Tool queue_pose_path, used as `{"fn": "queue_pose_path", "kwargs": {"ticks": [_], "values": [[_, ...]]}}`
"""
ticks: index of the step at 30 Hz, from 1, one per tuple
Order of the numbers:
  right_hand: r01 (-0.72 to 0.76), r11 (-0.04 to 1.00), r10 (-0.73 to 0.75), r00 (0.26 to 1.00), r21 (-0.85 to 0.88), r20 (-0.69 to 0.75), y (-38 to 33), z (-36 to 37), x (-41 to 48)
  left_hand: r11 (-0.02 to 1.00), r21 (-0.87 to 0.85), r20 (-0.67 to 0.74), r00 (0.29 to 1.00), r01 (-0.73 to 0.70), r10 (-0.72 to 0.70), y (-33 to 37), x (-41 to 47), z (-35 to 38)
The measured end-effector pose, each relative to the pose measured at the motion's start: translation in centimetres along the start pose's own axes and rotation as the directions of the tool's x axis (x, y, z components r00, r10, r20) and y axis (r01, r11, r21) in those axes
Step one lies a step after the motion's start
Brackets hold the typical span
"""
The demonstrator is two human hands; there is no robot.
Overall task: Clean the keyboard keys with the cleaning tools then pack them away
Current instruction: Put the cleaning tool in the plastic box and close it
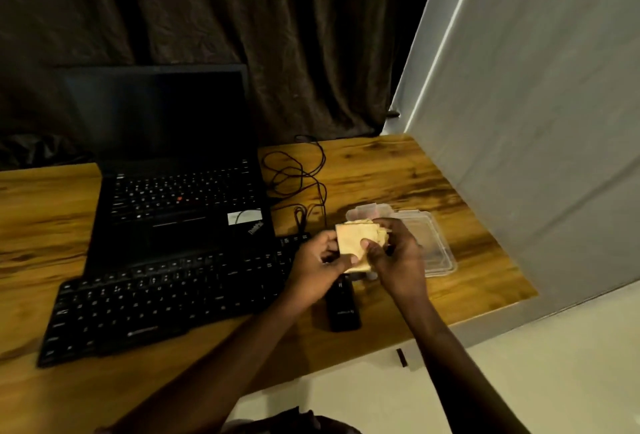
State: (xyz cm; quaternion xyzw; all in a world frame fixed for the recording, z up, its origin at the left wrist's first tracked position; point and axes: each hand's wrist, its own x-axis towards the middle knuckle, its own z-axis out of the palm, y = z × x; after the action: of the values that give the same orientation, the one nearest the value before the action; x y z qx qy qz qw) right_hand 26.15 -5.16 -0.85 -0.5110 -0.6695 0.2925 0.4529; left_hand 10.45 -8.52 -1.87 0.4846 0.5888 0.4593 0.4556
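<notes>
Both hands hold a folded cloth [353,243], pale yellow, in the air above the right end of the external keyboard [156,298]. The left hand [320,265] pinches its lower left corner, with the thumb on top. The right hand [398,260] grips its right edge, fingers [367,245] curled round the layers. A clear plastic container [436,246] lies on the table [398,170] just behind the hands. Whether it is open or closed cannot be told.

The keyboard lies in front of an open laptop [180,191], its rear edge against the laptop's front edge. A loose black cable [298,174] coils between the laptop and the container. A small black device [341,312] lies on the table just below the hands.

Judged hazards:

1. Loss of fold. The cloth appears to be several layers thick. If either pinch slackens, the layers are likely to fan out and the cloth may drop onto the keys or the black device.
2. Container shift. The container looks light. A one-handed push of the cloth into it would probably slide it toward the table's right edge, which is near.
3. Cable snag. A reach toward the container may catch the loops and tug the keyboard or the laptop.
4. Low light. Residue on the black keys is hard to verify, so incomplete cleaning could pass unnoticed.
</notes>
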Motion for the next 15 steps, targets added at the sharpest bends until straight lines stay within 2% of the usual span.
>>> {"fn": "queue_pose_path", "kwargs": {"ticks": [2,4,6,9,13,15], "values": [[0.066,0.978,-0.078,0.995,-0.197,-0.055,1.1,-1.8,1.5,0.998,0.067,0.044,0.999,0.002,-0.005,0.7,1.0,1.8],[0.007,0.940,-0.029,0.998,-0.341,-0.058,2.4,-3.0,3.3,0.981,0.190,0.076,0.997,-0.030,0.016,0.7,1.6,2.6],[-0.091,0.908,0.104,0.994,-0.409,0.010,3.4,-3.4,4.6,0.923,0.370,0.124,0.990,-0.102,0.060,0.5,2.0,2.7],[-0.121,0.864,0.208,0.970,-0.489,0.128,4.1,-2.5,5.4,0.784,0.580,0.211,0.970,-0.221,0.117,0.5,2.3,2.0],[-0.099,0.834,0.249,0.946,-0.543,0.209,4.8,-1.1,5.5,0.635,0.706,0.292,0.946,-0.314,0.143,-0.1,2.6,1.5],[-0.078,0.777,0.281,0.931,-0.625,0.233,5.3,-0.9,5.6,0.596,0.725,0.317,0.936,-0.345,0.156,-0.4,2.7,1.4]]}}
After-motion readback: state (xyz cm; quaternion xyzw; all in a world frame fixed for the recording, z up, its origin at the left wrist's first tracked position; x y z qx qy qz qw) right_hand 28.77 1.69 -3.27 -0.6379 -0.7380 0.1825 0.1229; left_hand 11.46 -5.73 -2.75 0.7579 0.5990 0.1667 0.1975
